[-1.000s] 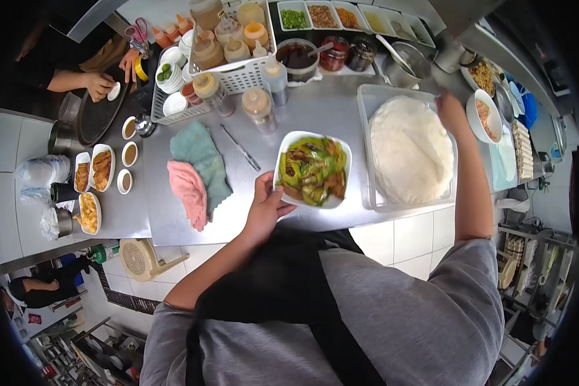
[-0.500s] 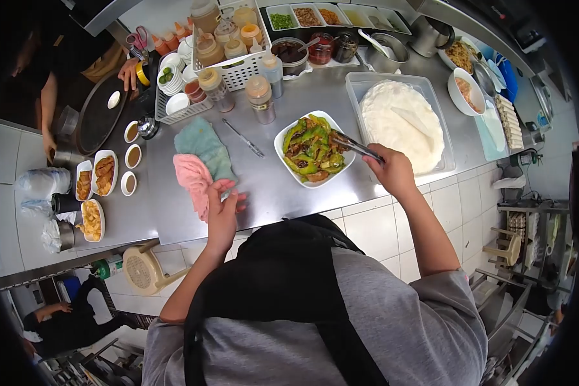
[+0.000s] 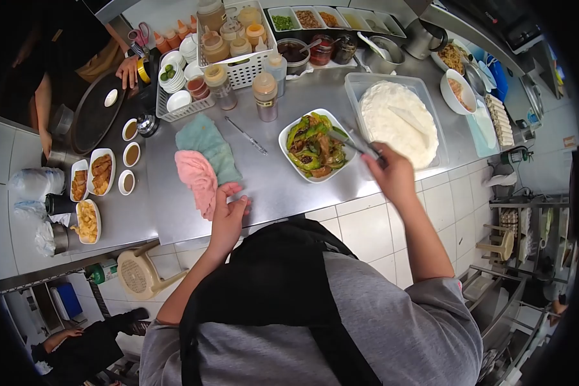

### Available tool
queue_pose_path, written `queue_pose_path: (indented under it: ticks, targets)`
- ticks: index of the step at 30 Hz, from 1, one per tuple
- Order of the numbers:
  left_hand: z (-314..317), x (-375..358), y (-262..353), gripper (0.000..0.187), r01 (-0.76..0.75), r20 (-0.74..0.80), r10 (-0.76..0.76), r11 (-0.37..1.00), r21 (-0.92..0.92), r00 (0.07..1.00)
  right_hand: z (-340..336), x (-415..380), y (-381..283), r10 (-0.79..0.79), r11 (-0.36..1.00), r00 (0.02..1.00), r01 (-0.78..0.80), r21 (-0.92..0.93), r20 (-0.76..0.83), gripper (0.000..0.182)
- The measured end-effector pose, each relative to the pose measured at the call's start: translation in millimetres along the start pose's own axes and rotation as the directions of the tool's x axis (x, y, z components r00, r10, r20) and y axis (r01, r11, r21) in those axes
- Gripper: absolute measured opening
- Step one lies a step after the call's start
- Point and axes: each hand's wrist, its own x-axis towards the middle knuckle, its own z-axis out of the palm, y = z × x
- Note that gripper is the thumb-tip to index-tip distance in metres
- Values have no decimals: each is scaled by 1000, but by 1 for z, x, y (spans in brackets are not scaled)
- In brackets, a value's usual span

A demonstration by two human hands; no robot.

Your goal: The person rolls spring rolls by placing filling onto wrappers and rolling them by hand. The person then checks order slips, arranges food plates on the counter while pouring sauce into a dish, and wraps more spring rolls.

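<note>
In my right hand (image 3: 390, 172) is a pair of metal tongs (image 3: 359, 145), blurred by motion, their tips over the right side of a square white bowl (image 3: 316, 178). Green pepper pieces and browned strips of food (image 3: 310, 145) fill the bowl. My left hand (image 3: 229, 204) rests near the counter's front edge, its fingers loosely spread and holding nothing, right beside a pink cloth (image 3: 196, 177). Behind that lies a green cloth (image 3: 207, 147), partly under the pink one. A pen (image 3: 246, 135) lies on the steel between the cloths and the bowl.
A clear tub with a white round mass (image 3: 402, 122) stands to the right. Behind are sauce bottles (image 3: 266, 96), a white basket (image 3: 244, 72) and a topping tray (image 3: 334, 20). Sauce cups (image 3: 132, 154) and food dishes (image 3: 101, 172) sit left, near another person's hand (image 3: 128, 72).
The tongs have lifted slightly away from the food toward the bowl's right rim, and the food is rearranged. My left hand stays by the pink cloth. The view has shifted a little.
</note>
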Motion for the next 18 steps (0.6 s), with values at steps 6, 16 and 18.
queue_pose_path:
  ticks: [6,16,18]
  targets:
    - [50,33,-15,45,156,344,-160,987,39,925,-47,143,95,242,937,960,-193,292,-140,43]
    - [17,64,26,27,-205,-243,360,846,492,901,-33,303,131,186,982,982,-186,6,-36,50]
    - [19,72,15,24,-202,-174,334,831,518,926,-15,306,106,-75,967,991,45,-250,-113,53]
